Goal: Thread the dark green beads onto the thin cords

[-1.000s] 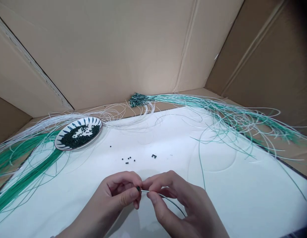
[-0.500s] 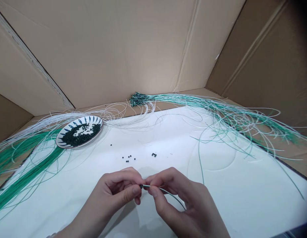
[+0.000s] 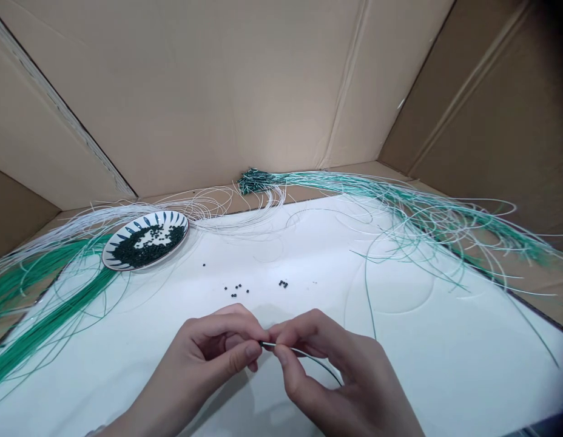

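Note:
At the front centre of the white board, my left hand (image 3: 227, 349) pinches a tiny black bead (image 3: 262, 343) between thumb and index finger. My right hand (image 3: 327, 364) grips thin wires (image 3: 309, 355), one pale and one dark green, close to the bead. The wires' short left part spans the small gap between both hands, meeting the bead; their tail curves down to the right under my right palm. The fingertips of the two hands nearly touch. Whether the wires pass through the bead is too small to tell.
Loose black beads (image 3: 233, 295) lie beyond my hands. A striped plate (image 3: 176, 217) of black beads stands back left, beside green wires (image 3: 58, 321) and white wires (image 3: 104, 215). A beaded bundle (image 3: 256, 181) with long wires stretches along the back right. Cardboard walls (image 3: 218, 91) enclose the board.
My left fingertips have shifted slightly and now cover more of the bead. The wires are still between both hands; otherwise the scene is nearly the same.

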